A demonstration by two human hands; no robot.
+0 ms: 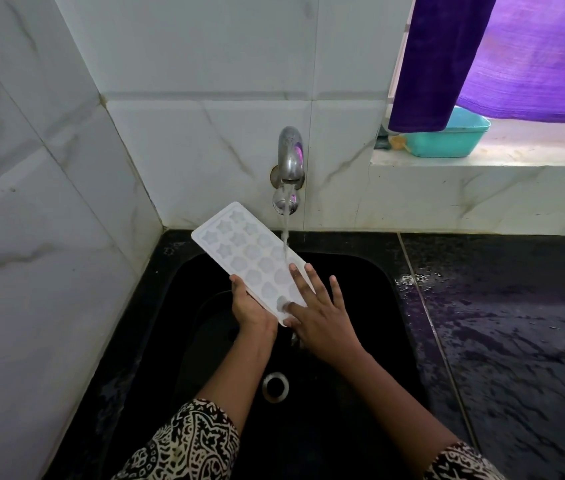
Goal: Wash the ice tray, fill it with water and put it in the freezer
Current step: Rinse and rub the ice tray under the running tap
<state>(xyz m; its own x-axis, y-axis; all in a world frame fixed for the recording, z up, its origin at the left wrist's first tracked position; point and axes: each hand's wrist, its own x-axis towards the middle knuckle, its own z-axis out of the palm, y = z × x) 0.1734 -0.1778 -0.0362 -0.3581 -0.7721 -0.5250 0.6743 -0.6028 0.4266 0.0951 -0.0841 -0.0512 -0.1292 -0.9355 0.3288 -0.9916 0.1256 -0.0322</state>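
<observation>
The patterned sleeves lie lowest in view, and both forearms reach out from them over the black sink. The left hand grips the ice tray by its long edge near the close end. Its thumb is on the rim and the other fingers are hidden beneath, so I take them to be curled under it. The right hand holds nothing. Its fingers are straight and spread across the tray's close end, and one fingertip presses into a corner mould, which looks like rubbing.

The tray is in the air above the sink, tilted, and its far end runs away from the fingertips toward the tiled corner. Water falls from the tap onto the tray's right edge, just beyond the right fingertips.

The tray looks like thin white plastic — light, probably a little bendy, and now wet and slick. A one-sided grip on the rim should do for rinsing. Once filled it will be heavier and quick to spill, so I would hold it level by both short ends — thumbs on top, fingers beneath.
</observation>
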